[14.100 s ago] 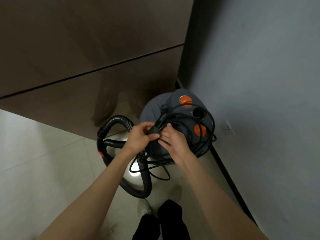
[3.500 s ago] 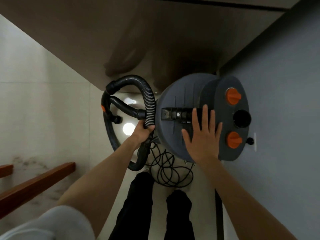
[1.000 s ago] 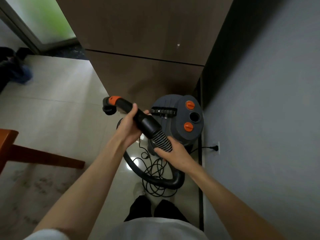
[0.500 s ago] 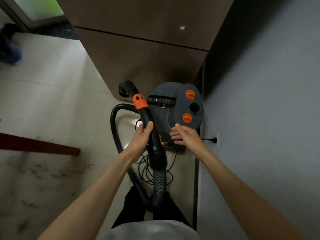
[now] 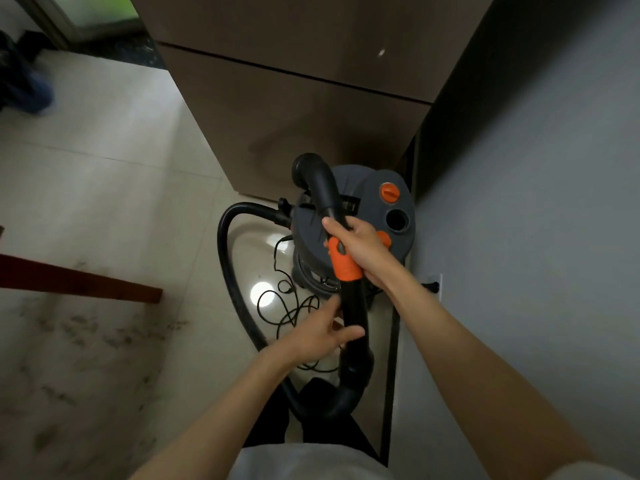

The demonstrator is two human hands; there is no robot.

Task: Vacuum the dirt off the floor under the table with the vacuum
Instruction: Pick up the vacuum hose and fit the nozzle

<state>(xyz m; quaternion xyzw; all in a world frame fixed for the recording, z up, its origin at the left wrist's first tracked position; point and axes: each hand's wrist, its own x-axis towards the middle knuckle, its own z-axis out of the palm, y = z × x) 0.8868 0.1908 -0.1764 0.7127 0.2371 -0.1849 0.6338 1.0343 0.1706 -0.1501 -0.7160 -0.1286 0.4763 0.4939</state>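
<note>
Overhead, right hand (image 5: 363, 251) curled round hose handle (image 5: 341, 261), left hand (image 5: 318, 336) loosely touching it, vacuum canister (image 5: 391, 216) behind

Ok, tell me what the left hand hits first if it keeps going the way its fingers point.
The left hand points right, at the black hose handle directly beside its fingertips; it likely meets that first, though depth is unclear.
</note>
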